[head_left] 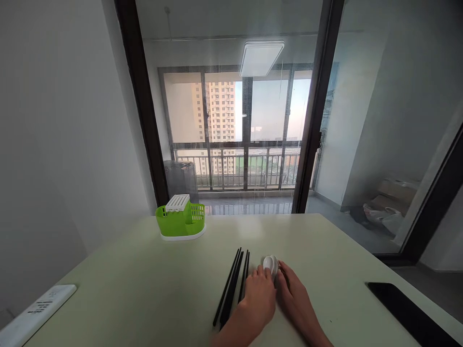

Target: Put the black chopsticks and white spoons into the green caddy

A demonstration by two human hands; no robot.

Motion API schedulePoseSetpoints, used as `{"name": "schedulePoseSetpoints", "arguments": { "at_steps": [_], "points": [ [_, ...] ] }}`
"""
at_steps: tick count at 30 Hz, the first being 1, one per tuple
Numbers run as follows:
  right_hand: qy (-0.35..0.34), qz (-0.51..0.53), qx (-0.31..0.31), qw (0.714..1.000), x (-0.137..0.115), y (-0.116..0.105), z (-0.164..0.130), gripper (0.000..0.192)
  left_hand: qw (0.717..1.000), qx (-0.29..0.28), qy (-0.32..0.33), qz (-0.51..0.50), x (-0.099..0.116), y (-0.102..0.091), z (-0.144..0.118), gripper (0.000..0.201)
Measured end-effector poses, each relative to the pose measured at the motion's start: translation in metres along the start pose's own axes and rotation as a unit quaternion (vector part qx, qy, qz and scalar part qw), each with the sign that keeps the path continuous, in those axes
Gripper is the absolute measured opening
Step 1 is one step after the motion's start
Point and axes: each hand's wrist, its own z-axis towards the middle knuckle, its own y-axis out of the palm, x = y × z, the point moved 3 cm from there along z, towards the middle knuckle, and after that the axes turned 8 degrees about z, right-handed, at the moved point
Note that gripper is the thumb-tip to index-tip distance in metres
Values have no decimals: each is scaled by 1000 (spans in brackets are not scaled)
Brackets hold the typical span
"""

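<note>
Resting low on the table [152,289], your hands meet around a small white lid [270,264] near the middle of the near half of the tabletop. Your left hand [257,300] lies palm down with its fingers pressed together, fingertips touching the lid's left side, and the outer edge of that hand sits just beside the near ends of the chopsticks [233,284]. Your right hand [294,299] also lies palm down, its fingers close together and reaching the lid's right side; whether either hand actually pinches the lid or only touches it cannot be told from this view. The lid itself is a round white piece lying on the table, showing just past your fingertips. The chopsticks are black, several of them lying side by side, running from beside your left wrist away from you and slightly to the right, just left of the lid. Well apart, toward the far left of the table, stands a green holder [181,221] with slotted walls and a white insert, on a white base. A white remote [36,308] lies at the near left edge, and a black slab [408,311] lies at the near right edge. Beyond the table a glass door [231,120] looks onto a balcony.
</note>
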Motion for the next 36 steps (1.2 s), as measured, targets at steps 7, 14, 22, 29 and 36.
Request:
{"name": "schedulePoseSetpoints", "arguments": {
  "at_steps": [7,14,22,29,36],
  "points": [
    [0,12,11,1000,0,-3,2,56,991,127,-15,-37,-87,-56,17,39],
    [39,19,35,998,-2,-6,0,58,924,299,-219,96,-263,-95,28,52],
    [46,30,80,995,0,-6,0,63,917,314,-238,66,-338,-72,9,57],
    [56,35,77,995,-3,-5,1,65,940,282,-189,17,-285,-82,29,57],
    [56,30,77,995,-1,-4,4,66,954,260,-150,8,-195,-85,60,57]
  ]
}}
